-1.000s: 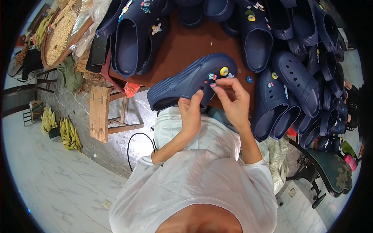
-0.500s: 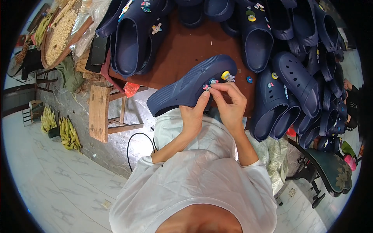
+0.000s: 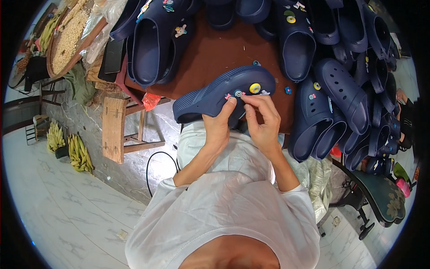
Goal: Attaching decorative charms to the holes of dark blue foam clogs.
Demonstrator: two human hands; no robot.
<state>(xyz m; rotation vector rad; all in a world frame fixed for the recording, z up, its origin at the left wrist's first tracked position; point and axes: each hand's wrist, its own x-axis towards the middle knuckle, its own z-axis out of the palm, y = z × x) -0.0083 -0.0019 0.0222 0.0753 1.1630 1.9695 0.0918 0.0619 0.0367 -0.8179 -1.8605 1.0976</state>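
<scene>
A navy foam clog (image 3: 197,103) is tipped on its side above the near edge of the brown table, toe to the right. My left hand (image 3: 217,131) grips it from below, thumb pressed beside a pink-and-blue candy-shaped charm (image 3: 237,94). My right hand (image 3: 265,121) is closed in a pinch against the clog's upper, at that charm's right side; whatever lies between its fingertips is hidden. Beyond them sit a yellow ring charm (image 3: 255,88) and a white charm (image 3: 265,93), partly covered by my fingers.
On the brown table (image 3: 224,49) lie a blue flower charm (image 3: 288,91) and another small charm (image 3: 255,63). Navy clogs (image 3: 150,54) stand at the back left, with many more (image 3: 342,96) piled right. A wooden stool (image 3: 113,130) stands left, near a grain tray (image 3: 67,49).
The clog has turned, its heel end rising and its upper facing more toward me. A small charm behind it has come into view. Both hands have shifted slightly with it.
</scene>
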